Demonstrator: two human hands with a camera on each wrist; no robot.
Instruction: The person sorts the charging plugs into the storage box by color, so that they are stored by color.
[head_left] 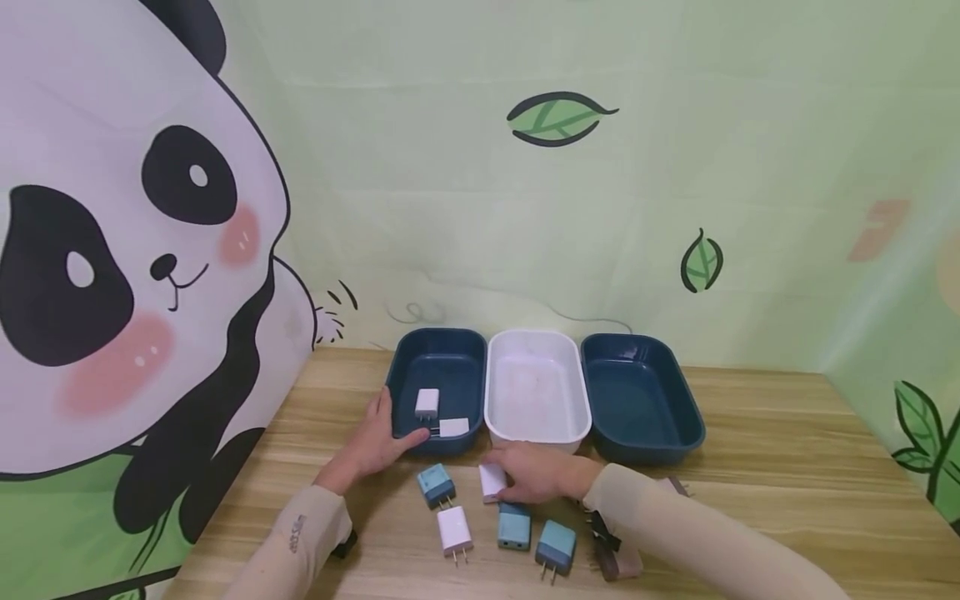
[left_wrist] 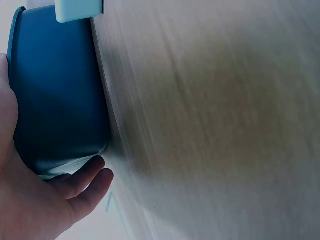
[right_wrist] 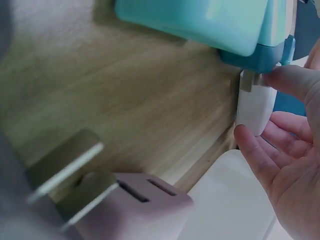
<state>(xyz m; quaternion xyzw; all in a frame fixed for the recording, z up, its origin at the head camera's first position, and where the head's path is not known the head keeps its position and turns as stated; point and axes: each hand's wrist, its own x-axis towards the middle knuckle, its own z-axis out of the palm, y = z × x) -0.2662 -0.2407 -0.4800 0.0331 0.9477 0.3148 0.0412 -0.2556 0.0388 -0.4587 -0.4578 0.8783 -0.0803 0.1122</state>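
Observation:
At the front left corner of the left dark blue tray point(head_left: 441, 346), my left hand point(head_left: 378, 442) holds the rim, thumb across the front and fingers along the outer side. Two white chargers, one upright point(head_left: 427, 402) and one on its side point(head_left: 453, 427), lie in that tray. My right hand point(head_left: 536, 471) pinches a white plug charger point(head_left: 491, 482) between thumb and fingers, just before the white tray point(head_left: 537, 383). In the right wrist view, the charger point(right_wrist: 256, 107) shows metal prongs near the thumb. Blue chargers point(head_left: 514, 527) lie close below this hand.
Another dark blue tray point(head_left: 633, 400) stands at the right of the row. On the wooden table point(head_left: 787, 467) lie more blue chargers point(head_left: 556, 546), a white charger point(head_left: 453, 531) and brownish-pink chargers point(head_left: 626, 562) partly under the right forearm. A panda-print cloth point(head_left: 420, 208) hangs behind.

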